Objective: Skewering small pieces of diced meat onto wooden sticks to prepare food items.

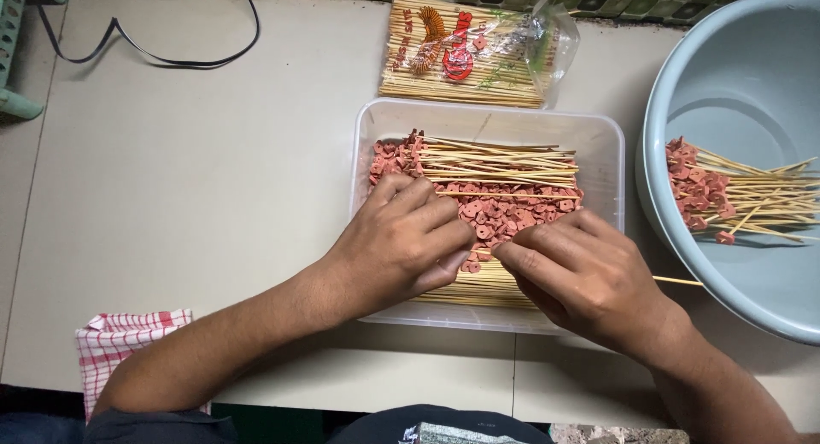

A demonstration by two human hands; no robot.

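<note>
Bamboo skewer (679, 281) lies crosswise, pinched by the right hand (589, 277); the left hand (401, 243) pinches a sausage slice (471, 265) at its tip.

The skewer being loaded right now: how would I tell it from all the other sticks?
Start at the clear plastic tub in the middle of the table, full of small pink slices. Over its near edge the left hand and right hand meet. The skewer pokes out alone past the right hand, pointing toward the grey basin, while other sticks lie bundled.

Dim, even indoor light; soft shadows under hands (495, 256); image sharp.
</note>
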